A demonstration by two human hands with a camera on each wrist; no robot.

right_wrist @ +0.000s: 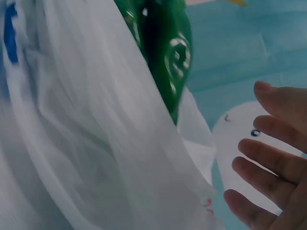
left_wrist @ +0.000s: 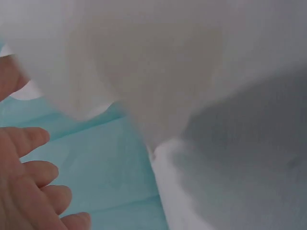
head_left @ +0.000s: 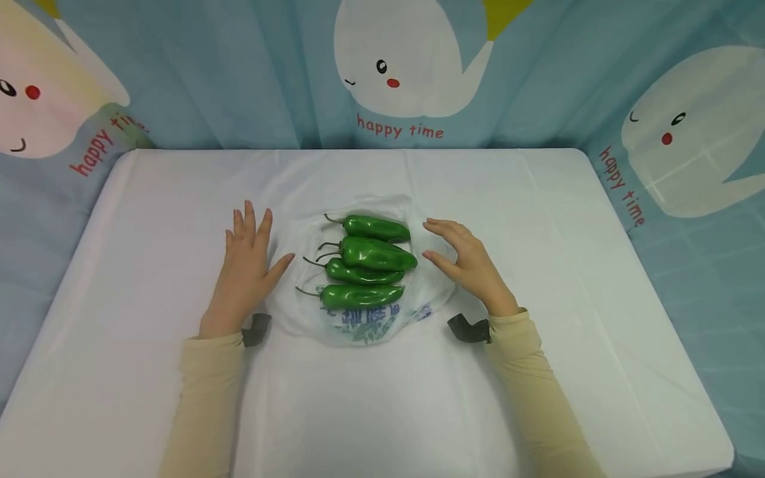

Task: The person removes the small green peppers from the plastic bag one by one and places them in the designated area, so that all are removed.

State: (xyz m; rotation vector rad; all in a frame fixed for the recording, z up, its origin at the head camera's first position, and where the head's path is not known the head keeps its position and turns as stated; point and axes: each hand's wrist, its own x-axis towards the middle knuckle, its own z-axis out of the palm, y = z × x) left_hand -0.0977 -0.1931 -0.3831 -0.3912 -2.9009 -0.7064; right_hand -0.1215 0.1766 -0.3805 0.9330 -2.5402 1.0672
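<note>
Peppers (head_left: 373, 254), glossy green, tapered, on crumpled white plastic bag (head_left: 313, 324); L hand (head_left: 245, 271) + R hand (head_left: 471, 265) flanking bag, empty, unclenched. Bag tug may roll peppers; L touch unclear (blurry wrist cam).

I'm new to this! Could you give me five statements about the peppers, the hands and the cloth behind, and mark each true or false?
1. Green peppers lie on a white plastic bag. True.
2. Both hands grip peppers. False: the left hand and the right hand hold nothing.
3. The left hand's thumb stands apart from its fingers. True.
4. The peppers' tips face the left hand. False: their stems do.
5. The blue curtain carries red "happy time" lettering. True.
</note>
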